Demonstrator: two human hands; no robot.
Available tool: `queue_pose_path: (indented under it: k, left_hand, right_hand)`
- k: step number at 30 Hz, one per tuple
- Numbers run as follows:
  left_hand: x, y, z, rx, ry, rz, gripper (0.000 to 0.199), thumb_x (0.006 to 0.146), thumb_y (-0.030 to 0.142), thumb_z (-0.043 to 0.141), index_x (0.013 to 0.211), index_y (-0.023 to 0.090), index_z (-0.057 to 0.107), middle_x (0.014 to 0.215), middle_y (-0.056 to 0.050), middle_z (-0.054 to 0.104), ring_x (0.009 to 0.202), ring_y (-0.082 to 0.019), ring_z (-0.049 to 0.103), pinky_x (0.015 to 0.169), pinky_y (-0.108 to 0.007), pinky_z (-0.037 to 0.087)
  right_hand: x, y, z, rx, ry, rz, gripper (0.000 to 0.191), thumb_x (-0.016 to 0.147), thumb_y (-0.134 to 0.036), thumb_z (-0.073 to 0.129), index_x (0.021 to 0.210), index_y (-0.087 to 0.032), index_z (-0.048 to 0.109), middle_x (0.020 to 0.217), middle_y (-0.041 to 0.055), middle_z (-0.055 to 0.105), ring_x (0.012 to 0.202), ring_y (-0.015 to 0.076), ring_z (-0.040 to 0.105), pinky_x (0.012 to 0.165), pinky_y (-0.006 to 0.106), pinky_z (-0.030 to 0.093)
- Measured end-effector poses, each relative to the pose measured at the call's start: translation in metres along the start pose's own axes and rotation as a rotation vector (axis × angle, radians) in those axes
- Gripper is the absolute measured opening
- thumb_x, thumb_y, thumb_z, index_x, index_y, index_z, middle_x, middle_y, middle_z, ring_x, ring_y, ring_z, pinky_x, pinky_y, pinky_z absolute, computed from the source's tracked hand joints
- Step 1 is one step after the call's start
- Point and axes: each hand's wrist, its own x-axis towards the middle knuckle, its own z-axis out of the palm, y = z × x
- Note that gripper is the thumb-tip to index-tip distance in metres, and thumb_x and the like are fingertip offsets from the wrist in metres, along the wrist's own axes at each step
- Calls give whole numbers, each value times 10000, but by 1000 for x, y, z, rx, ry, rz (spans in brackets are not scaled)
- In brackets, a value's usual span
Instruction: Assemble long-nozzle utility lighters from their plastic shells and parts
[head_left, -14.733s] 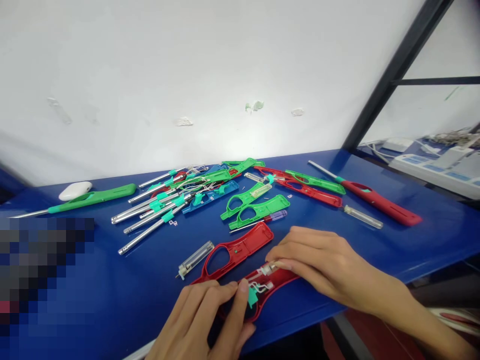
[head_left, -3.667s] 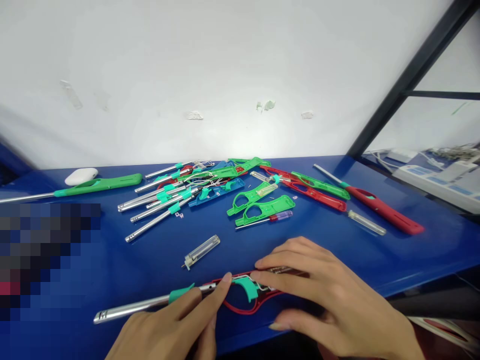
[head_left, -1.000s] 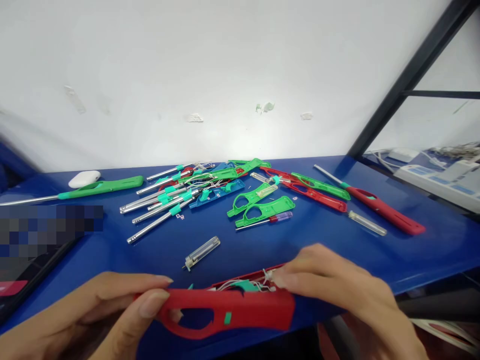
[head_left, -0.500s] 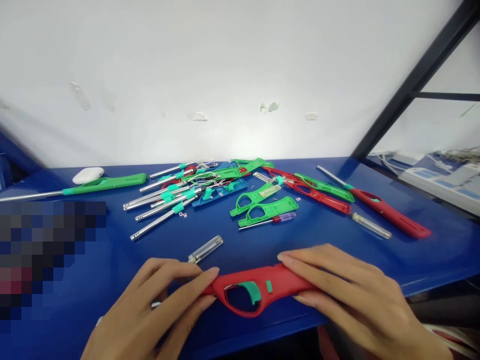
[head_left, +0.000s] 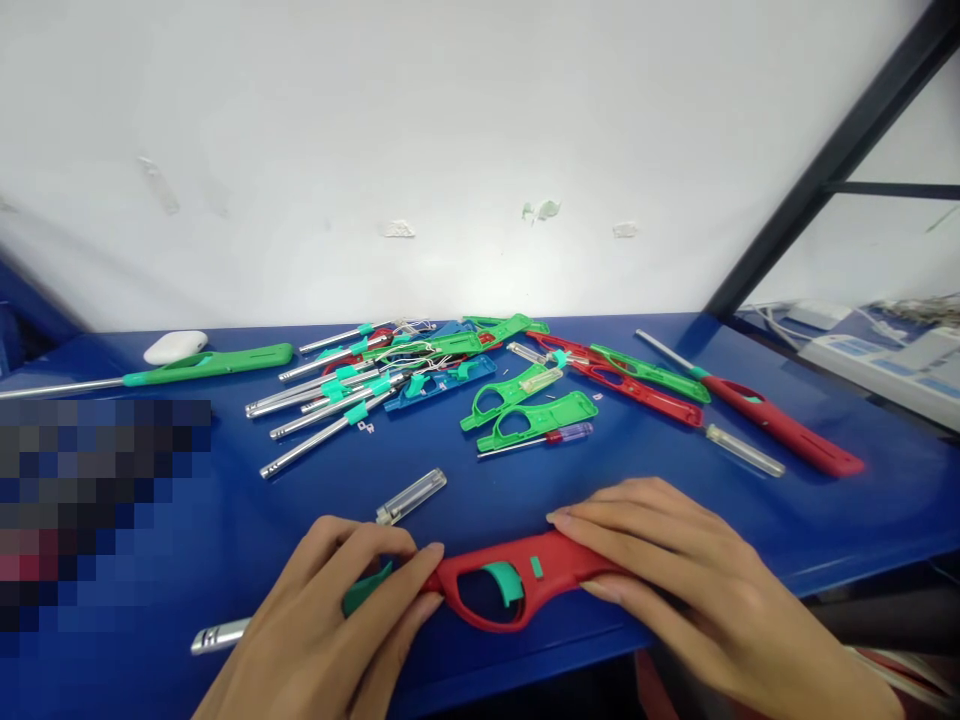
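A red lighter casing (head_left: pixel 551 570) with a green trigger lies across the front of the blue table. My left hand (head_left: pixel 337 610) pinches its narrow left end, and a metal tube (head_left: pixel 219 637) sticks out to the left from under that hand. Green plastic shows between my left fingers. My right hand (head_left: pixel 675 580) grips the casing's right end between thumb and fingers. Just behind my left hand lies a clear fuel tank (head_left: pixel 411 496). Green half casings (head_left: pixel 536 420) and a screwdriver (head_left: pixel 570 434) rest farther back.
Metal tubes (head_left: pixel 315 445) and coloured casings are piled at the back middle of the blue table (head_left: pixel 420 660). A green lighter (head_left: pixel 217 366) and a white case (head_left: pixel 175 347) are left; a red lighter (head_left: pixel 784 425) and another clear tank (head_left: pixel 745 451) are right.
The casing's left end has shifted slightly right, with my left hand on it. The metal tube and green plastic by my left hand now show. My right hand has moved slightly left.
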Motion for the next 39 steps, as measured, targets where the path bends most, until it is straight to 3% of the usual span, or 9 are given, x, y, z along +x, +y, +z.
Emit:
queue_pose_path:
  k: [8, 15, 20, 24, 26, 32, 39]
  left_hand:
    - [-9, -6, 6, 68, -17, 39, 327, 1090, 292, 586, 1413, 271, 634, 1196, 22, 737, 1137, -172, 635, 1083, -273, 551]
    - [-7, -9, 3, 86, -48, 87, 297, 1097, 264, 569, 1381, 274, 654, 1187, 53, 746, 1092, -143, 653, 1083, -242, 531]
    - [-5, -8, 1, 42, -2, 41, 248, 1096, 278, 582, 1326, 261, 674, 1185, 26, 735, 1072, -142, 664, 1017, -226, 566]
    - [-4, -8, -2, 89, -22, 119, 274, 1089, 239, 563, 1337, 275, 675, 1194, 40, 743, 1069, -145, 672, 1031, -231, 564]
    - [-6, -9, -1, 73, -5, 90, 258, 1089, 240, 562, 1315, 267, 683, 1188, 30, 740, 1066, -147, 669, 1014, -221, 570]
    - [-12, -11, 4, 127, -12, 102, 350, 1034, 193, 594, 1371, 261, 656, 1221, 4, 732, 1110, -186, 669, 1091, -313, 552]
    - [-10, -6, 5, 106, 22, 52, 318, 1074, 252, 570, 1385, 224, 625, 1219, -10, 728, 1155, -197, 648, 1110, -300, 535]
  right_hand:
    - [3, -1, -1, -32, -16, -15, 311, 1136, -373, 559, 1418, -281, 652, 1290, -18, 805, 1158, 193, 752, 1090, 326, 547]
    - [4, 0, 2, -26, -22, -6, 327, 1139, -399, 559, 1437, -288, 634, 1306, -35, 800, 1168, 175, 748, 1105, 322, 528]
    - [3, -2, 3, 12, 32, -18, 322, 1150, -368, 545, 1441, -263, 633, 1298, -18, 804, 1146, 157, 749, 1094, 292, 517]
    - [6, -2, 2, 15, 3, -16, 322, 1149, -384, 544, 1429, -264, 646, 1296, -14, 806, 1145, 171, 751, 1079, 310, 532]
    - [7, -2, 2, 18, -12, -16, 315, 1148, -385, 542, 1420, -270, 652, 1295, -15, 806, 1142, 177, 752, 1062, 316, 546]
    - [4, -3, 2, 26, -30, 0, 320, 1138, -380, 567, 1434, -280, 637, 1313, -26, 801, 1156, 183, 748, 1076, 334, 539]
    - [0, -2, 5, 28, -12, 15, 330, 1129, -351, 586, 1449, -276, 626, 1317, -20, 799, 1161, 184, 746, 1092, 346, 528]
